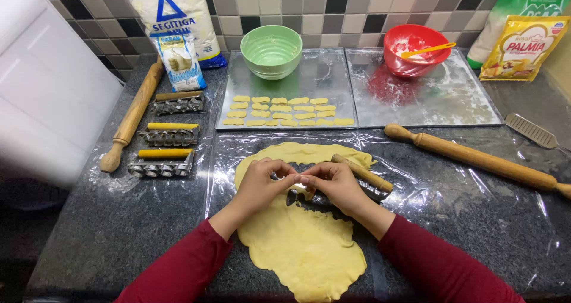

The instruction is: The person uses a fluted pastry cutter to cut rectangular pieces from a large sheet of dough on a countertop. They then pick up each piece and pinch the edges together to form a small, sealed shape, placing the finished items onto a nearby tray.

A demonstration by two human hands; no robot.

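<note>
Dark stone surface point(89, 231) under a tiled wall point(357, 5). Behind the dough point(303, 243): two trays point(333, 83), two bowls point(271, 50), two rolling pins point(134, 115), three cutters point(169, 135). Both hands point(297, 181) meet, pinching perhaps a dough piece.

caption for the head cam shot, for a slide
Both hands, left and right, pinch a small dough piece over the rolled dough sheet, cutter roller beside the right hand.

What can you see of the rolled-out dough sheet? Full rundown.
The dough sheet is pale yellow, thin and flat, with an irregular, ragged outline. It lies on clear plastic film over a dark speckled counter. A strip is cut out across its middle, where dark counter shows through. The left hand and right hand meet over that gap, and a wooden-handled cutter rests on its upper right.
</note>
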